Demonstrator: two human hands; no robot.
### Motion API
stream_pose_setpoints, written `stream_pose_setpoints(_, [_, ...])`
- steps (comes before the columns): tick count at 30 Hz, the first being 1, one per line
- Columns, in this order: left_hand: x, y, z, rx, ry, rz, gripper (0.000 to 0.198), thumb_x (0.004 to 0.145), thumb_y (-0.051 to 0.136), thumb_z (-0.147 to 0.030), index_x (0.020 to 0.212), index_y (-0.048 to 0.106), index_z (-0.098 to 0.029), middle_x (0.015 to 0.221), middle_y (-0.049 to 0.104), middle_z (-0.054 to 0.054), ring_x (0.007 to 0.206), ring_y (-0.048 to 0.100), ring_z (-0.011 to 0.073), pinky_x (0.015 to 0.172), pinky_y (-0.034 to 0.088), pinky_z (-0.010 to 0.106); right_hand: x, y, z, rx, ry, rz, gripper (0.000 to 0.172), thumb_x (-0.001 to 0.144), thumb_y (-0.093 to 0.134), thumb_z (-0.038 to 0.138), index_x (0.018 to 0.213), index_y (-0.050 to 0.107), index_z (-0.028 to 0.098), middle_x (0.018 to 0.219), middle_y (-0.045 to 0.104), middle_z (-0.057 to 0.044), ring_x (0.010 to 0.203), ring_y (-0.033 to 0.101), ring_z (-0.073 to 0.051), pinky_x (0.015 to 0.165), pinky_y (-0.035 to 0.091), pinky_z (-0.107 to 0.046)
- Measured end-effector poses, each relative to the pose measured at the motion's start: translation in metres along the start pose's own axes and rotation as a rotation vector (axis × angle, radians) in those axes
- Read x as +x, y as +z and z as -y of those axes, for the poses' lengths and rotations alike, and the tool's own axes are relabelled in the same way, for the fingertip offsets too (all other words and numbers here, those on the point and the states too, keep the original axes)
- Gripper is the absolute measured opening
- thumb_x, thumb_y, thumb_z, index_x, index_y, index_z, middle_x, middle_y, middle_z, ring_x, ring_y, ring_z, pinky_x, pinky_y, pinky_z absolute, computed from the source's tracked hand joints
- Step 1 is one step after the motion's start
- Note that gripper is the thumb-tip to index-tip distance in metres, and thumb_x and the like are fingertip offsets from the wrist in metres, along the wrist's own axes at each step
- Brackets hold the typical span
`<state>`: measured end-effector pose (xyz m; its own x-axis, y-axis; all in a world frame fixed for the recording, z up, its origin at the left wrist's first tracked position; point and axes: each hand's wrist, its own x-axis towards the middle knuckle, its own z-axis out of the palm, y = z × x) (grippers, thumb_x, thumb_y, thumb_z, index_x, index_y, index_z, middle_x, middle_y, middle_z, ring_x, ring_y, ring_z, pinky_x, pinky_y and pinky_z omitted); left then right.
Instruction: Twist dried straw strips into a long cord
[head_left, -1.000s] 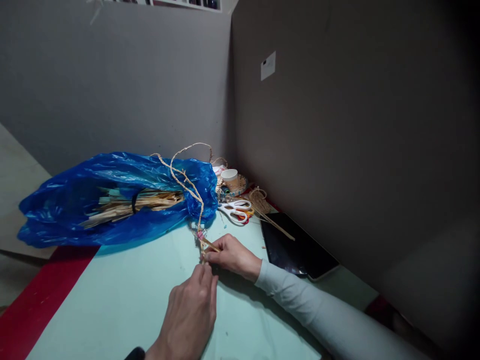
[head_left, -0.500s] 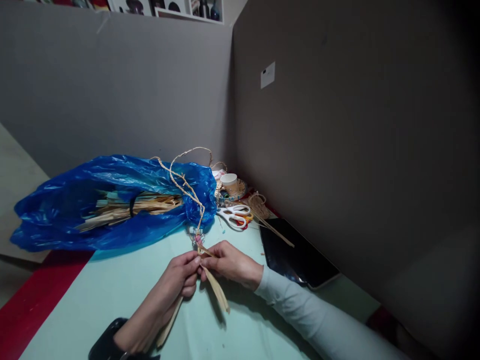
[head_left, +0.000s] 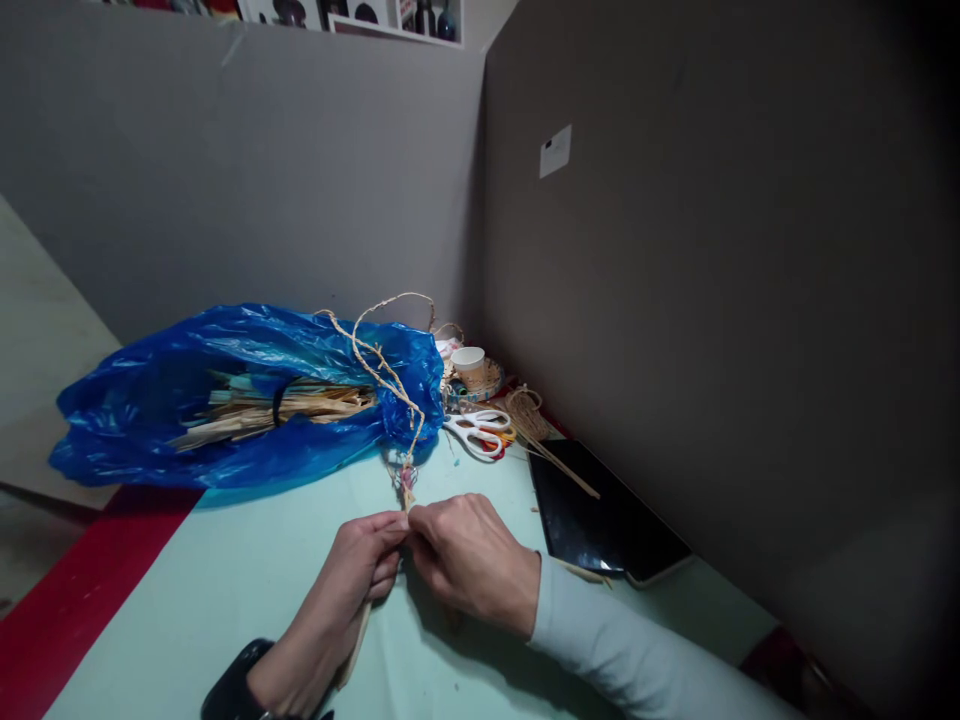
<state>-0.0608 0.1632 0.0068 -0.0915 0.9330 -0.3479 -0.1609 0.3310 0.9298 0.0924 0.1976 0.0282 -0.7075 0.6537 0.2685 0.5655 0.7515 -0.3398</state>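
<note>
A twisted straw cord (head_left: 401, 390) loops over the blue plastic bag and comes down to my hands. My left hand (head_left: 367, 565) is closed, thumb and fingertips pinching the cord's lower end. Out of the bottom of that hand hangs a pale, flat straw strip (head_left: 355, 645). Right against its fingertips, my right hand (head_left: 476, 560) is closed too, back turned up, at the same spot. The strip in its fingers is mostly hidden. Past my right sleeve a straw strip end (head_left: 589, 572) shows; whether it belongs to the one I hold I cannot tell.
A bundle of dry straw (head_left: 277, 408) lies in the blue bag (head_left: 225, 335). Behind my hands are white-handled scissors (head_left: 480, 432), a paper cup (head_left: 470, 368) and a coil of cord (head_left: 523, 410). A black tablet (head_left: 600, 515) lies at right, beside the grey partition (head_left: 675, 300).
My right hand has turned over, back up, and closed in on the left fingertips. The strip that dangled between my hands is now mostly covered. The view has shifted slightly left.
</note>
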Motion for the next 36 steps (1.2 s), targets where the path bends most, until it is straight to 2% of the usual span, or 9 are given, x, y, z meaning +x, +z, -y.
stream_pose_setpoints(4, [-0.004, -0.002, -0.003, -0.034, -0.018, 0.015, 0.023, 0.062, 0.071, -0.035, 0.061, 0.06, -0.015, 0.044, 0.025, -0.013, 0.042, 0.011, 0.0022, 0.041, 0.006, 0.019, -0.004, 0.001, 0.004, 0.023, -0.137, 0.014, 0.016, 0.088, 0.048, 0.017, 0.09, 0.063, 0.017, 0.081, 0.071, -0.005, 0.061, 0.057, -0.013, 0.055, 0.022, -0.028])
stream_pose_setpoints(7, [-0.003, -0.004, -0.003, -0.061, -0.033, 0.031, 0.02, 0.061, 0.073, -0.029, 0.063, 0.062, -0.013, 0.045, 0.027, -0.012, 0.043, 0.012, 0.0023, 0.041, 0.008, 0.018, -0.001, -0.004, 0.001, 0.196, -0.163, 0.051, 0.016, 0.088, 0.054, 0.024, 0.095, 0.067, 0.018, 0.085, 0.072, -0.004, 0.068, 0.06, -0.014, 0.058, 0.028, -0.025])
stream_pose_setpoints(12, [-0.001, -0.009, -0.005, -0.105, -0.057, 0.174, 0.024, 0.066, 0.077, -0.029, 0.072, 0.066, -0.008, 0.052, 0.036, -0.01, 0.045, 0.01, 0.0015, 0.041, 0.007, 0.018, 0.014, -0.006, -0.018, 0.585, 0.127, -0.036, 0.034, 0.093, 0.05, 0.043, 0.088, 0.068, 0.015, 0.076, 0.069, -0.003, 0.071, 0.059, -0.014, 0.065, 0.037, -0.022])
stream_pose_setpoints(16, [-0.003, -0.009, -0.006, -0.112, -0.035, 0.229, 0.026, 0.066, 0.078, -0.029, 0.078, 0.063, -0.01, 0.053, 0.038, -0.01, 0.044, 0.012, 0.0013, 0.041, 0.007, 0.018, 0.022, 0.011, -0.028, 0.704, 0.176, 0.179, 0.031, 0.091, 0.053, 0.041, 0.079, 0.063, 0.014, 0.069, 0.062, -0.001, 0.062, 0.054, -0.011, 0.059, 0.037, -0.021])
stream_pose_setpoints(20, [-0.009, -0.004, -0.008, -0.033, 0.055, 0.203, 0.027, 0.068, 0.075, -0.03, 0.077, 0.057, -0.013, 0.056, 0.047, -0.008, 0.044, 0.016, 0.0019, 0.042, 0.009, 0.019, 0.022, 0.021, -0.027, 0.743, 0.158, 0.23, 0.032, 0.093, 0.049, 0.035, 0.069, 0.056, 0.015, 0.065, 0.059, 0.001, 0.061, 0.051, -0.01, 0.061, 0.037, -0.021])
stream_pose_setpoints(26, [-0.011, -0.003, -0.008, 0.062, 0.099, 0.118, 0.031, 0.071, 0.072, -0.035, 0.085, 0.049, -0.02, 0.063, 0.06, -0.005, 0.044, 0.024, 0.004, 0.045, 0.015, 0.02, 0.02, 0.011, -0.025, 0.679, 0.122, 0.225, 0.035, 0.092, 0.047, 0.027, 0.062, 0.058, 0.014, 0.06, 0.061, 0.001, 0.06, 0.052, -0.01, 0.064, 0.037, -0.02])
stream_pose_setpoints(30, [-0.008, -0.012, -0.009, 0.315, 0.137, 0.075, 0.023, 0.075, 0.064, -0.04, 0.078, 0.051, -0.021, 0.055, 0.061, -0.004, 0.04, 0.027, 0.0075, 0.044, 0.017, 0.022, 0.017, 0.01, -0.02, 0.488, 0.154, 0.101, 0.029, 0.086, 0.051, 0.022, 0.06, 0.061, 0.014, 0.051, 0.054, 0.003, 0.052, 0.044, -0.009, 0.055, 0.029, -0.022])
stream_pose_setpoints(34, [-0.019, -0.009, -0.012, 0.782, 0.319, -0.11, 0.02, 0.082, 0.054, -0.035, 0.068, 0.058, -0.022, 0.064, 0.07, 0.004, 0.057, 0.056, 0.0179, 0.057, 0.035, 0.027, 0.013, 0.015, -0.018, 0.481, 0.186, 0.014, 0.026, 0.081, 0.05, 0.017, 0.06, 0.065, 0.014, 0.054, 0.058, 0.002, 0.053, 0.044, -0.009, 0.056, 0.029, -0.022])
stream_pose_setpoints(36, [-0.028, 0.0, -0.008, 0.932, 0.386, -0.174, 0.021, 0.084, 0.051, -0.032, 0.067, 0.059, -0.023, 0.065, 0.071, 0.004, 0.06, 0.06, 0.0216, 0.061, 0.036, 0.029, 0.012, 0.018, -0.019, 0.573, 0.21, 0.029, 0.025, 0.081, 0.051, 0.016, 0.062, 0.068, 0.014, 0.055, 0.059, 0.002, 0.055, 0.046, -0.009, 0.058, 0.031, -0.021])
